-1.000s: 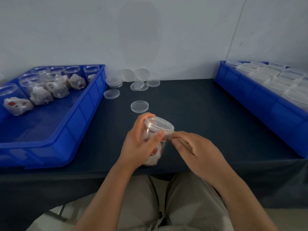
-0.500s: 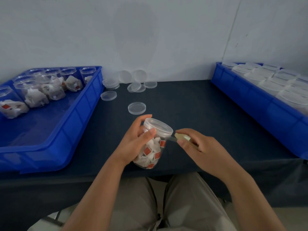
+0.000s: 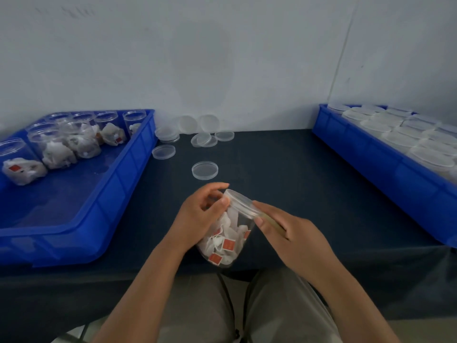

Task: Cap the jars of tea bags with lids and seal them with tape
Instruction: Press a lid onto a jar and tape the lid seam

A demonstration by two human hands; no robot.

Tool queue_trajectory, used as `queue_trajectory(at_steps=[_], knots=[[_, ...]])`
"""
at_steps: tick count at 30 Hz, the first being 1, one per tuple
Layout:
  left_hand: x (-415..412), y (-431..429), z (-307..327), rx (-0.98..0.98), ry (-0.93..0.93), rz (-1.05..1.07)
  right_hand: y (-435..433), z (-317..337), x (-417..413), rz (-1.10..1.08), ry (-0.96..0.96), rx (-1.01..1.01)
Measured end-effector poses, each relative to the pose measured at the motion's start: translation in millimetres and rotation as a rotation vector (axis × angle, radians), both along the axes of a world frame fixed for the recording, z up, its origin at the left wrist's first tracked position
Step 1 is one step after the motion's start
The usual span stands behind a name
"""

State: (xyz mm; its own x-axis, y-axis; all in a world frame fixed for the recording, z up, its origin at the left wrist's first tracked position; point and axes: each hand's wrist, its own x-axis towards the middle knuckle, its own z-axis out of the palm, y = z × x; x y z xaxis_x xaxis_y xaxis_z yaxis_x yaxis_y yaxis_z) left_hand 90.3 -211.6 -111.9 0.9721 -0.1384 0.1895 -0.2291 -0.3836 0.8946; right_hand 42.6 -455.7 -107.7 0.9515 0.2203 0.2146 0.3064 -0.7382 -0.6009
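Note:
A clear jar of tea bags (image 3: 228, 240) with red tags is tilted over the table's front edge, its clear lid (image 3: 241, 203) on top. My left hand (image 3: 197, 219) grips the jar near the lid, thumb on the rim. My right hand (image 3: 291, 233) pinches a pale strip of tape (image 3: 270, 220) against the lid's right side. Loose clear lids (image 3: 204, 170) lie on the dark table (image 3: 309, 184) behind.
A blue bin (image 3: 103, 209) at the left holds several open jars of tea bags (image 3: 59, 147). A blue bin (image 3: 371, 154) at the right holds several capped jars (image 3: 400, 137). More lids (image 3: 204, 139) lie near the white wall.
The jar has tilted further, its lid end leaning right and away. My right hand has moved in closer, so the tape now lies against the lid's side.

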Motion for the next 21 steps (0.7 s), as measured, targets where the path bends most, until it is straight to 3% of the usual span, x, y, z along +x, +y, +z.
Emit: queue_trajectory(at_steps=[4,8,14,21], knots=[[-21.3,-17.9,-1.2,0.071,-0.011,0.036,2.1,-1.7,-5.6,-0.063,-0.037,-0.006],[-36.1,-46.8,-3.5,0.278,-0.112,0.255,8.6,-7.1,-10.5,-0.053,-0.067,-0.005],[-22.8,-31.6,-5.4,0.107,-0.065,0.295,1.0,-7.5,0.0,0.037,0.07,0.065],[-17.6,-5.8,2.4,-0.125,0.013,0.061,-0.9,-9.8,10.1,0.095,0.081,0.069]])
